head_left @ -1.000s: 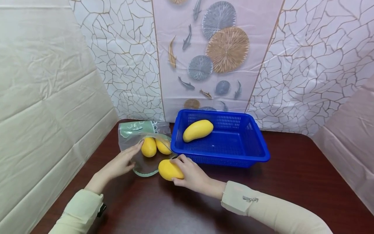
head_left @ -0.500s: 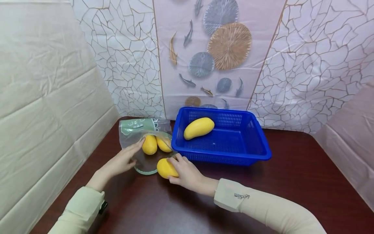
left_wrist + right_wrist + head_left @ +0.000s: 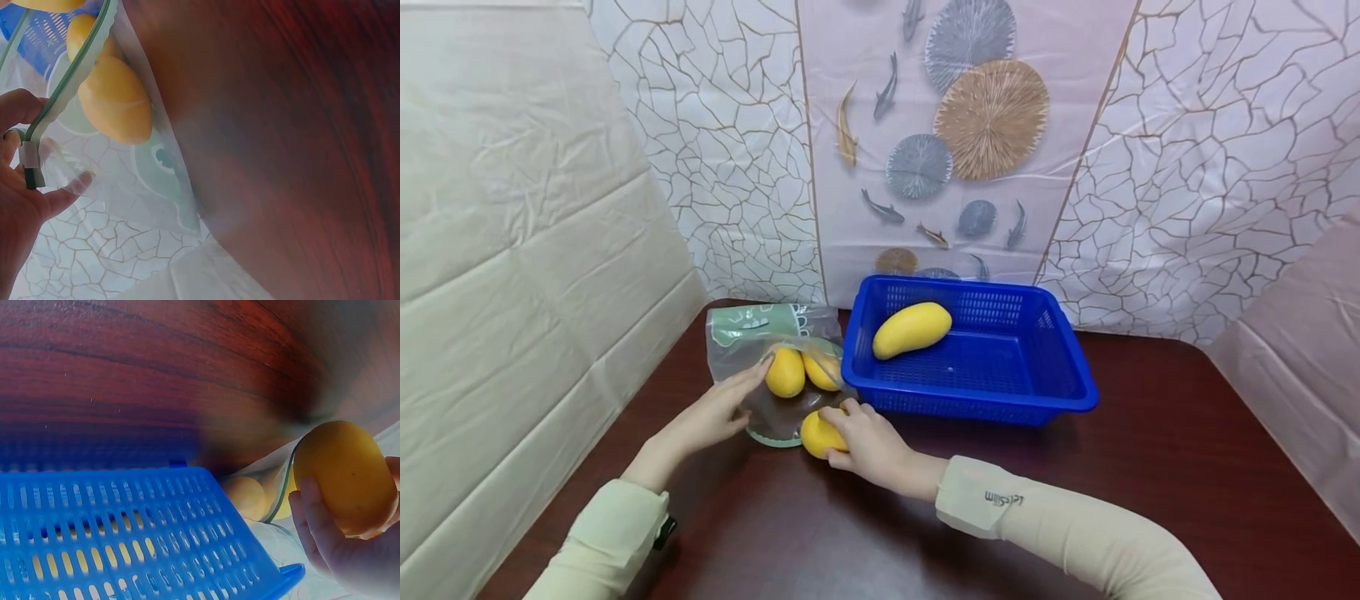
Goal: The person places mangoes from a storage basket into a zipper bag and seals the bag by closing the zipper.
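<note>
My right hand [image 3: 876,450] grips a yellow mango [image 3: 820,435] at the mouth of a clear zip bag [image 3: 730,354]. In the right wrist view, fingers and thumb curl round this mango [image 3: 344,475], beside the bag's edge. Two more mangoes [image 3: 786,372] lie inside the bag. At the left side of the mouth, my left hand [image 3: 707,417] holds the bag's rim. The left wrist view shows the green zip edge [image 3: 69,87] and its slider [image 3: 30,155] between the fingers of that hand, with the mouth spread wide.
A blue plastic basket [image 3: 970,397] stands to the right of the bag, close against it. One long mango [image 3: 912,330] lies in its left part. Dark wooden table [image 3: 760,533] spreads in front, with fabric walls [image 3: 535,250] at the back and sides.
My right hand has moved left with the mango, bringing it to the bag's mouth. The left hand stays at the rim. The head view has tilted slightly.
</note>
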`<state>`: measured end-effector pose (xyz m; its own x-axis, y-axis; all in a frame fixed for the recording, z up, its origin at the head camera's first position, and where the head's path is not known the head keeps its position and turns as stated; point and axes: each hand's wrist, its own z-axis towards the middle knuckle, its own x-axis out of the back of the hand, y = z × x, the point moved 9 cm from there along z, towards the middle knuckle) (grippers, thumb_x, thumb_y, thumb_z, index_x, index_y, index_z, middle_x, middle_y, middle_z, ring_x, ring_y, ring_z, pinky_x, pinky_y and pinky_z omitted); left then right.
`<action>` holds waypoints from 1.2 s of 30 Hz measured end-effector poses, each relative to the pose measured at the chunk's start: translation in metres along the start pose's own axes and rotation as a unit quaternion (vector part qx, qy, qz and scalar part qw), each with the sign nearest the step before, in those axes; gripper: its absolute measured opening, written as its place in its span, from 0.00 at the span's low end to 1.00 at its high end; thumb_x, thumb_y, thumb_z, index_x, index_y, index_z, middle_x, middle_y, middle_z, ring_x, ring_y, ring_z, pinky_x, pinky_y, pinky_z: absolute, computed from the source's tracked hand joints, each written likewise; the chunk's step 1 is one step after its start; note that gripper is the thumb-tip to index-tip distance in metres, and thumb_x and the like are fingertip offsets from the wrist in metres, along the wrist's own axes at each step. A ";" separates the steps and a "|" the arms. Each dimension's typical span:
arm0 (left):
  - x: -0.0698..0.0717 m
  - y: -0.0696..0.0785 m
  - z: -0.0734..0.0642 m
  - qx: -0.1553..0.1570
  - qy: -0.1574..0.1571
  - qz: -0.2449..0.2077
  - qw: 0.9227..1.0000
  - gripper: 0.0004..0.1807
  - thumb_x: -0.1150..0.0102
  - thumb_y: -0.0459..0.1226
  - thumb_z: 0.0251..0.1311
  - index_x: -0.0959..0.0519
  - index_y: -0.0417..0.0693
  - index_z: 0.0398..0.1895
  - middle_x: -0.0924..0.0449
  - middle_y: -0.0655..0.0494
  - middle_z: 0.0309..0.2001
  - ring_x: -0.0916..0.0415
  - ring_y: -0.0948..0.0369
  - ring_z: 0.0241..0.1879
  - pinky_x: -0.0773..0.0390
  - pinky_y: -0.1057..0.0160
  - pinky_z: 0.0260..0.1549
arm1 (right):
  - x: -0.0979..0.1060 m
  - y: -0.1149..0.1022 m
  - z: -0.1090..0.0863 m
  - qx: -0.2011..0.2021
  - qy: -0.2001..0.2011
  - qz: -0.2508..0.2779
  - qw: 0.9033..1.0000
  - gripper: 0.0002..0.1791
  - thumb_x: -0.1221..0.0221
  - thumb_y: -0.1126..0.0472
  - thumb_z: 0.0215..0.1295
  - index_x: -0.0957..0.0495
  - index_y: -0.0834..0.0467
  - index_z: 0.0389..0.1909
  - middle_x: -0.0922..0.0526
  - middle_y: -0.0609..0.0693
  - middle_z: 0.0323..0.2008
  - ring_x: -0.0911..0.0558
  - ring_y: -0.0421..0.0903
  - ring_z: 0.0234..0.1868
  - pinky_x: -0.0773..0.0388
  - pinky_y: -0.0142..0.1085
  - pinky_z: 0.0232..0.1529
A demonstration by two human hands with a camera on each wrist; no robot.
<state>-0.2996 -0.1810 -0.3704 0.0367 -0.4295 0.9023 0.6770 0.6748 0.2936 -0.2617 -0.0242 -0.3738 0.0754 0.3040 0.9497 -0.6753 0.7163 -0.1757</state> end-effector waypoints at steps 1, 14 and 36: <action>0.000 0.000 -0.001 -0.002 0.002 0.002 1.000 0.44 0.41 0.18 0.45 0.44 0.31 0.69 0.43 0.38 0.70 0.32 0.52 0.57 0.25 0.64 0.36 | -0.001 0.000 0.000 0.002 0.001 -0.003 1.000 0.25 0.37 0.51 0.56 0.27 0.53 0.54 0.23 0.52 0.39 0.27 0.45 0.32 0.28 0.32 0.33; 0.003 0.002 -0.004 -0.008 0.024 0.026 0.999 0.43 0.39 0.18 0.42 0.42 0.30 0.67 0.38 0.37 0.67 0.32 0.48 0.60 0.24 0.57 0.41 | -0.006 -0.014 -0.003 0.038 -0.003 -0.037 0.999 0.28 0.35 0.52 0.56 0.28 0.56 0.58 0.23 0.57 0.49 0.24 0.50 0.40 0.22 0.36 0.38; 0.001 0.010 -0.002 -0.028 0.030 0.016 0.999 0.44 0.40 0.16 0.39 0.41 0.29 0.67 0.38 0.36 0.67 0.33 0.45 0.61 0.25 0.60 0.40 | -0.011 -0.029 0.015 0.074 0.037 -0.162 0.983 0.25 0.32 0.52 0.50 0.31 0.54 0.46 0.19 0.60 0.41 0.21 0.49 0.32 0.22 0.34 0.25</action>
<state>-0.2917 -0.1759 -0.3667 0.1032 -0.4444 0.8899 0.7153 0.6548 0.2441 -0.2537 -0.0579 -0.3756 0.3532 0.1238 0.9273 -0.7064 0.6852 0.1776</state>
